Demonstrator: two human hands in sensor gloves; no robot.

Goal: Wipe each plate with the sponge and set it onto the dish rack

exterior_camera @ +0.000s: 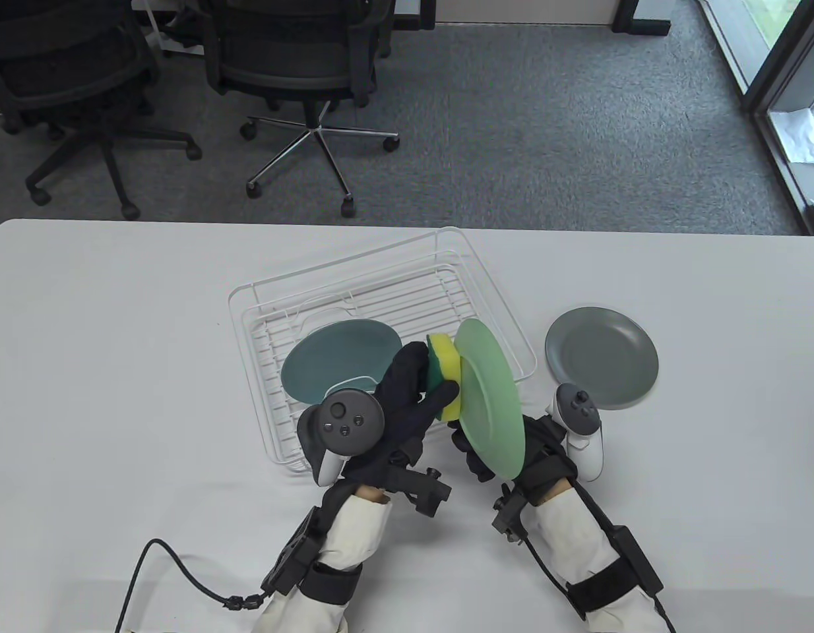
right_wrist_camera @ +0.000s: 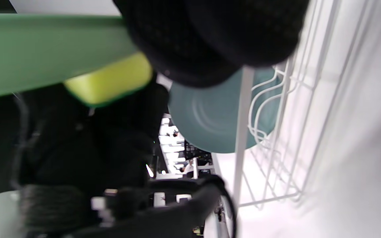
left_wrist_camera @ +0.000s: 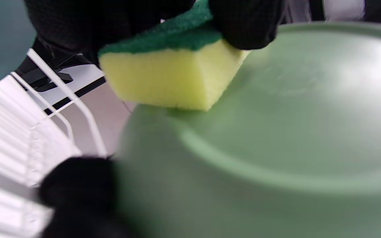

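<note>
Two hands work on one light green plate [exterior_camera: 489, 399], which is held nearly on its edge above the worktop [exterior_camera: 117, 369], just in front of the white wire dish rack [exterior_camera: 380, 297]. The right hand [exterior_camera: 476, 458] grips the plate at its lower rim, its fingers curled round the edge, mostly hidden behind the plate in the table view. The left hand [exterior_camera: 407, 395] pinches a sponge [exterior_camera: 443, 379] between thumb and fingers and presses its yellow side flat against the face of the plate; the dark green scouring layer lies toward the fingers [left_wrist_camera: 246, 23]. Behind the left hand a teal plate [exterior_camera: 341, 359] leans inside the rack, partly covered by this hand and its tracker. Just beside the rack, on the right, a grey plate [exterior_camera: 601, 356] lies flat on the worktop. The green plate looks smooth and glossy, with a raised rim.
</note>
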